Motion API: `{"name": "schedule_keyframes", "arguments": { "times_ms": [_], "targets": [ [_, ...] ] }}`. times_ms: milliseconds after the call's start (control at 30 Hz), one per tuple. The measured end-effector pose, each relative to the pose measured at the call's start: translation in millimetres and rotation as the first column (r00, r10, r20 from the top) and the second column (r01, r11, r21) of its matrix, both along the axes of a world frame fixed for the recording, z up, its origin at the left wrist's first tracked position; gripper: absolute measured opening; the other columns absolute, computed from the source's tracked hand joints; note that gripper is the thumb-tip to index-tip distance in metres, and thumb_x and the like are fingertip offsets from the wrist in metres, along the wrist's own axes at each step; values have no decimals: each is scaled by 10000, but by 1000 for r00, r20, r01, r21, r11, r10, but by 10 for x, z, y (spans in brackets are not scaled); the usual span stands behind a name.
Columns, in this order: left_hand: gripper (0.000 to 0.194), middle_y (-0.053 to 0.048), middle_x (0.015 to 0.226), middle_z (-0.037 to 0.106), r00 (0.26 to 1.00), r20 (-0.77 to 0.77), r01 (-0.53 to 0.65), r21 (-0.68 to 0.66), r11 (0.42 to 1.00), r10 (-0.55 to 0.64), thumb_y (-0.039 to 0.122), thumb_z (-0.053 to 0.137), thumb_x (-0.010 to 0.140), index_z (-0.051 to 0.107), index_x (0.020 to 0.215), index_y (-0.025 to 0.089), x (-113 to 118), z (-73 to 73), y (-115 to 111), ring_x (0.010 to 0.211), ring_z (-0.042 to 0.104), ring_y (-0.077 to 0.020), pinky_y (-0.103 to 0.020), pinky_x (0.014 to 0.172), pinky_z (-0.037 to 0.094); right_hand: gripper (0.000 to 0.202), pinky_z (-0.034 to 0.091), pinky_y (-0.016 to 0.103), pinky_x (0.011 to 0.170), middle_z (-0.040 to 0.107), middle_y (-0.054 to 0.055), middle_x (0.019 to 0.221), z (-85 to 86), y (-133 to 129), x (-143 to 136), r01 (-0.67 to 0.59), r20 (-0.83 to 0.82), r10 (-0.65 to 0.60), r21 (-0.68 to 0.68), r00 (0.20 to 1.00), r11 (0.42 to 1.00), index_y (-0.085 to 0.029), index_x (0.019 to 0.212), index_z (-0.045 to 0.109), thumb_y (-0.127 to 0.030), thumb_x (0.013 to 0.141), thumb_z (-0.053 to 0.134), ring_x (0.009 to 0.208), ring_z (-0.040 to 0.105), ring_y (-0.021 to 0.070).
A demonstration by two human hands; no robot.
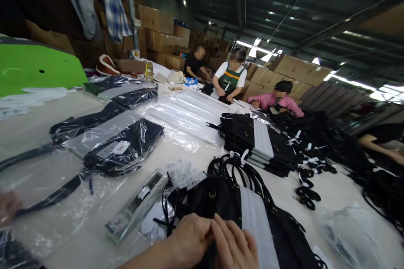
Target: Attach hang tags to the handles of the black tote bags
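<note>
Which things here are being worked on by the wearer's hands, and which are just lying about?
In hand:
left hand
right hand
black bag
white band

Lying about:
bagged items
clear sleeves
bag stack
green board
cartons
metal dispenser

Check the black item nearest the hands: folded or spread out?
Folded. The black fabric item with the white paper band lies flat on its pile, straps bunched above; left hand and right hand rest on it.
</note>
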State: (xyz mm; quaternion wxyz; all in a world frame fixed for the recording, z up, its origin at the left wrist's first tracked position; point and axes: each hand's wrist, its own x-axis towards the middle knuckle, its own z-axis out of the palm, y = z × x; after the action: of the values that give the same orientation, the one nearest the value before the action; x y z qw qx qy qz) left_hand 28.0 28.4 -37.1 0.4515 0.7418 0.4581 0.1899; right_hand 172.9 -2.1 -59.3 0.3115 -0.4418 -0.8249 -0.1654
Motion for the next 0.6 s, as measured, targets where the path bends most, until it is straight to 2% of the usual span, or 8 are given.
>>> {"name": "schedule_keyframes", "arguments": {
  "times_ms": [67, 167, 233, 333, 400, 500, 600],
  "targets": [
    [267, 8, 630, 641, 999, -45, 6, 16, 1000, -5, 217, 405, 809, 633, 675, 182, 19, 5, -5, 578, 555, -110, -194, 501, 294, 282, 391, 337, 766, 690, 0, 731, 7, 39, 73, -25, -18, 24, -39, 1000, 999, -184, 991, 601, -86, 867, 367, 736, 630, 162],
    [167, 22, 679, 664, 996, -85, 32, -3, 999, -32, 186, 488, 751, 644, 692, 197, 8, -17, 58, 630, 579, -109, -183, 546, 327, 204, 371, 293, 786, 605, -48, 566, 16, 96, 434, -123, -12, 122, -118, 992, 985, -191, 860, 589, -94, 871, 410, 617, 594, 104],
    [149, 31, 697, 668, 993, -110, 33, 6, 999, -32, 187, 504, 750, 645, 706, 206, 8, -37, 119, 656, 588, -107, -178, 570, 341, 194, 363, 283, 777, 610, -46, 592, 35, 152, 751, -124, 54, 135, -174, 989, 977, -200, 853, 571, -119, 878, 396, 629, 596, 104],
    [157, 29, 698, 669, 980, -197, 8, 53, 999, 3, 176, 498, 765, 636, 696, 202, 80, -56, 203, 669, 598, -114, -189, 591, 353, 165, 361, 298, 751, 630, -34, 643, 34, 242, 1106, -42, 187, 85, -222, 979, 974, -211, 882, 555, -155, 872, 400, 659, 613, 131],
    [156, 26, 704, 674, 969, -245, 42, 82, 996, -21, 186, 500, 778, 635, 701, 202, 195, -52, 248, 671, 604, -121, -196, 595, 361, 153, 367, 318, 759, 641, -19, 674, -21, 282, 1167, -2, 221, 54, -233, 974, 973, -202, 924, 545, -174, 870, 404, 681, 624, 150],
    [149, 27, 721, 682, 951, -297, 135, 137, 981, -89, 225, 508, 799, 637, 728, 206, 431, -27, 324, 671, 613, -123, -191, 583, 374, 193, 407, 315, 795, 653, 1, 717, -163, 306, 1087, -66, 133, 110, -297, 985, 953, -182, 988, 528, -170, 887, 364, 692, 632, 149],
    [229, 44, 709, 678, 895, -420, 254, 199, 946, -152, 259, 426, 864, 623, 757, 215, 668, -39, 449, 648, 616, -97, -166, 547, 382, 232, 483, 222, 662, 651, 11, 708, -297, 314, 1124, -96, 0, 104, -375, 995, 922, -183, 972, 546, -192, 912, 321, 636, 633, 127]
  ]
}}
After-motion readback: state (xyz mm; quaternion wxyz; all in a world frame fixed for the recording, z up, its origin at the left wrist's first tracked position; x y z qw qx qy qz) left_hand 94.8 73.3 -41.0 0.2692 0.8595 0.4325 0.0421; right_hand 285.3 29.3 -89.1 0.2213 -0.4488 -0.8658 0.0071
